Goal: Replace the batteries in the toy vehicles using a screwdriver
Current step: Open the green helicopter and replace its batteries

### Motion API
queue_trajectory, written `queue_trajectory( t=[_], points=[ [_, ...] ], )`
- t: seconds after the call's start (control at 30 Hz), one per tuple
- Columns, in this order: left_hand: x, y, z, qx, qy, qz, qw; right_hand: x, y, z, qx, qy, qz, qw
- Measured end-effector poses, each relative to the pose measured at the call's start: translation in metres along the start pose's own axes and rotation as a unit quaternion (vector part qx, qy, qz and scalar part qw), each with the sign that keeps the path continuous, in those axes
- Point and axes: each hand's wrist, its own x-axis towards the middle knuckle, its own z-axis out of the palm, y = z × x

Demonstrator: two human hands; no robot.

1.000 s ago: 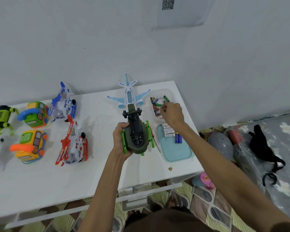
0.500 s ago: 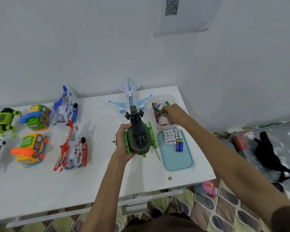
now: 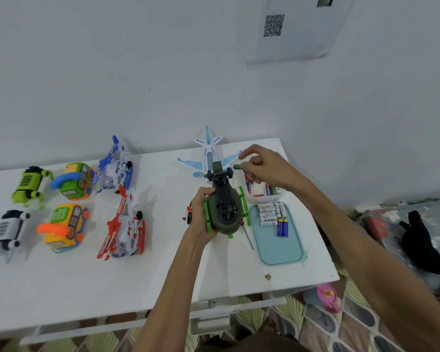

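A dark green toy helicopter [image 3: 224,207] with bright green skids lies belly-up on the white table [image 3: 163,273]. My left hand [image 3: 201,214] grips its left side. My right hand [image 3: 262,168] is raised above a white tray of used batteries [image 3: 262,196] and pinches a green battery [image 3: 238,166] by its end. A light blue tray [image 3: 277,247] to the right holds several fresh white batteries [image 3: 271,214] and two blue ones [image 3: 282,227]. A screwdriver [image 3: 248,237] lies between the helicopter and the blue tray, its handle hidden.
A white and blue toy plane [image 3: 208,158] stands behind the helicopter. On the left are a red helicopter [image 3: 125,224], a blue helicopter [image 3: 114,166], two toy phones [image 3: 66,224] and two robot dogs [image 3: 8,229]. The table's right edge is close to the trays.
My right hand has lifted out of the white battery tray with a green battery in its fingers. The left hand keeps holding the green helicopter. The camera has tilted upward.
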Motion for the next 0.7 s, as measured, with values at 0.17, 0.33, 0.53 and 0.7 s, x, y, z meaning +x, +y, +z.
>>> queue_trajectory(
  t=[0.17, 0.33, 0.53, 0.7],
  points=[
    [-0.001, -0.001, -0.003, -0.006, 0.001, 0.000, 1.000, -0.004, -0.025, 0.004, -0.036, 0.070, -0.042, 0.996],
    [-0.004, 0.000, -0.005, -0.002, 0.011, 0.010, 1.000, -0.013, -0.036, 0.014, -0.050, 0.066, -0.083, 0.993],
    [-0.003, 0.000, -0.007, 0.032, -0.008, 0.023, 0.999, -0.026, -0.037, 0.041, -0.056, 0.068, -0.100, 0.991],
    [-0.005, 0.000, -0.002, 0.059, 0.006, 0.027, 0.998, -0.038, -0.035, 0.058, -0.079, 0.147, -0.085, 0.982]
  ],
)
